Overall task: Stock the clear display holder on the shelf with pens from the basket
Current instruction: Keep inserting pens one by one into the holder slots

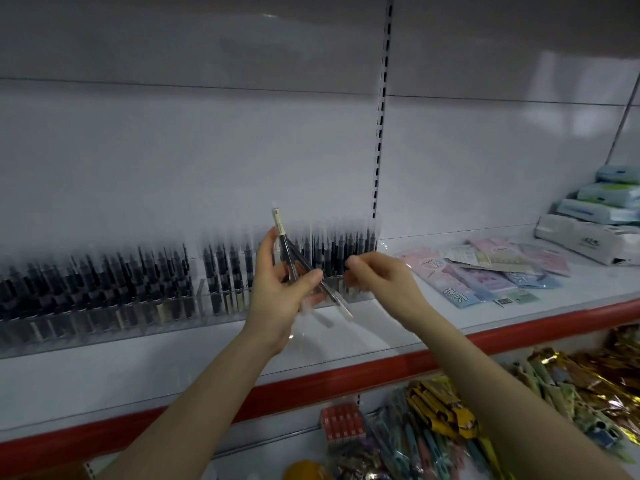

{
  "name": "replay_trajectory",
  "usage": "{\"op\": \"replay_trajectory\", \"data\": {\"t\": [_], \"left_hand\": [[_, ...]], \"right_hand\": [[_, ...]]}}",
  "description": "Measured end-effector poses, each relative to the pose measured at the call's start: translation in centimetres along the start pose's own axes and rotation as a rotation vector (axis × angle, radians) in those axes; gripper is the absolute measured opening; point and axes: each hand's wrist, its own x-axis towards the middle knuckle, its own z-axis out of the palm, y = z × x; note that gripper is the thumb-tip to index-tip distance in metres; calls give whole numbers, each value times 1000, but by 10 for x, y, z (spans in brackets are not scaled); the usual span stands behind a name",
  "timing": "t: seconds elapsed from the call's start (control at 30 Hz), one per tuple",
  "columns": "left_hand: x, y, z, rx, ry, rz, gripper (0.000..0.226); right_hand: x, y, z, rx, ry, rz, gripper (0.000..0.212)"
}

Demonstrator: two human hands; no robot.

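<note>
we see the left hand [277,299] at frame centre gripping a small bunch of pens [287,251], thumb across the front, fingers curled behind. the pens fan out: one w/ a pale end sticks up above the fingers, the others slant down-right, clear ends poking out below the palm. the bunch sits right in front of the clear display holder [104,327], which runs along the shelf [156,372] from far left to centre, packed w/ upright black pens. the right hand [377,282] is just right of the bunch, fingers curled toward it but motion-blurred; we can't tell if it pinches anything. pen count in the grip is unclear. pastel packets [485,271] lie flat mid-right; stacked packs [606,202] are cut off at the right edge.
</note>
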Motion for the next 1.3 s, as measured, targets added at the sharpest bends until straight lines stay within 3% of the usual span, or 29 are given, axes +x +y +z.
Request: {"op": "replay_trajectory", "data": {"t": [0.1, 0.17, 0.33, 0.53, 0.7, 0.8, 0.9, 1.07, 1.3], "left_hand": [[2, 3, -1, -10, 90, 37, 71], [2, 6, -3, -44, 124, 58, 60], [0, 13, -10, -94, 173, 68, 20], [-7, 8, -9, -16, 137, 50, 14], [-10, 6, 3, 44, 107, 16, 13], [-11, 5, 8, 64, 52, -30, 10], [-10, 6, 5, 63, 19, -100, 22], [-10, 5, -4, 203, -36, -37, 20], [-7, 2, -4, 250, -81, 1, 18]], "right_hand": [[-10, -11, 8, 62, -140, -13, 7], [-13, -13, 11, 61, -175, -14, 13], [-11, -13, 6, 155, -90, 55, 12], [-6, -16, 0, 800, -11, 370, 13], [1, -12, 2, 1114, 73, 422, 15], [9, -9, -5, 1084, 118, 403, 13], [16, -4, -24, 1006, 184, 380, 8], [25, 5, -44, 422, 405, 237, 22], [43, 4, -44, 126, 460, 64, 17]]}}
